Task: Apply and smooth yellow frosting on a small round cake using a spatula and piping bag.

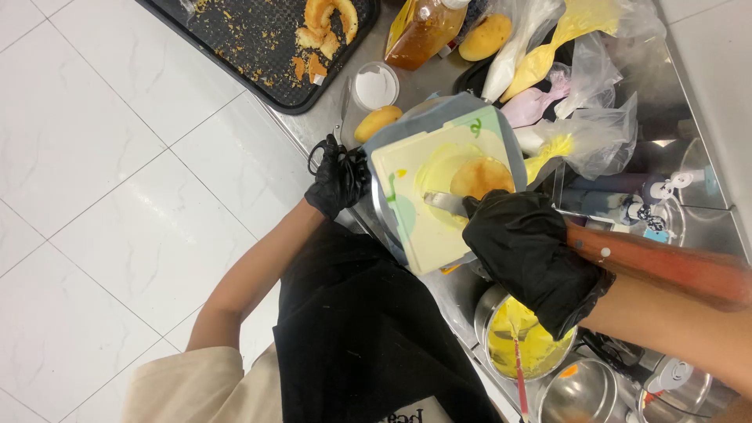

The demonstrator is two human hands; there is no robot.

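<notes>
Right hand (526, 252) grips a wooden-handled knife (446, 204) against 1 small round cake (481, 177) on the pale square board (427, 227); left hand (338, 180) clutches the board's edge. Cake looks bare, so icing's barely started, I'd guess.

Black gloves on left hand (338, 182) and right hand (531, 254), black apron, beige short sleeve

Head camera looks steeply down, apparently close

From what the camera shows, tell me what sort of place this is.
Probably a bakery or cake-decorating kitchen: piping bags of coloured cream on a steel counter, a crumb-strewn baking tray, and a bowl of yellow cream near the right hand.
</notes>
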